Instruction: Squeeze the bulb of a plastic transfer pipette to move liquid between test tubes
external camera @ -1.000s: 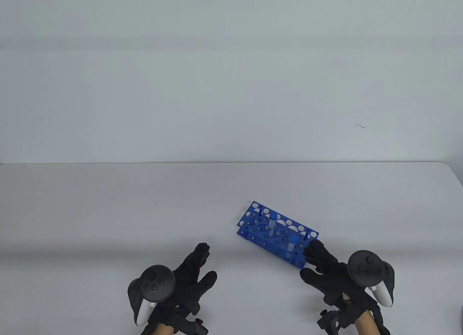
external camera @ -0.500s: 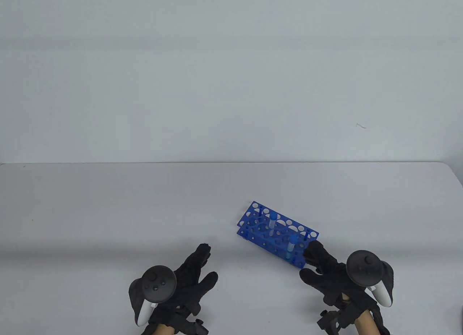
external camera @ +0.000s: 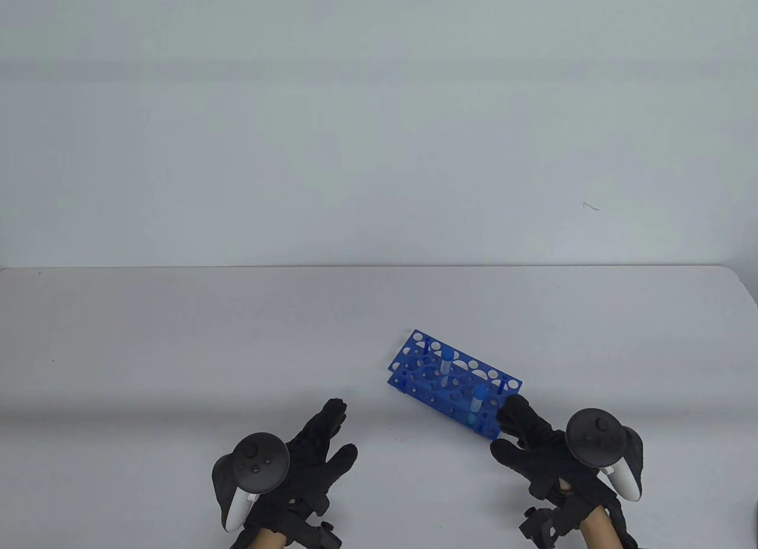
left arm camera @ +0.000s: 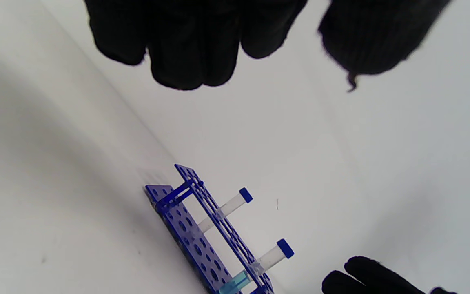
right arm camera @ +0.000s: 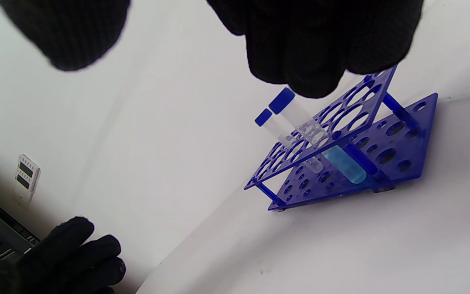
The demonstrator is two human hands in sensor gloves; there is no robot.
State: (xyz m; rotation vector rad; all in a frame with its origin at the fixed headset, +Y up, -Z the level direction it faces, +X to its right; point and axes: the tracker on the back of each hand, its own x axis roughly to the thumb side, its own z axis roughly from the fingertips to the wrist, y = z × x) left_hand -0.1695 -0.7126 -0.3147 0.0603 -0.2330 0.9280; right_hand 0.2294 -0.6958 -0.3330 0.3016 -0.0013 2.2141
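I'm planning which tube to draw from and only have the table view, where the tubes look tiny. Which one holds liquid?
Observer: The right wrist view shows blue liquid at the bottom of the nearer tube.
Operator: And the other tube?
Observer: The farther tube looks clear and empty there.
Operator: Are they open?
Observer: No, the left wrist view shows a blue cap on the nearer tube and another cap on the farther one.
Operator: Any pipette in sight?
Observer: None appears in any view; both wrist views show bare table around the rack.
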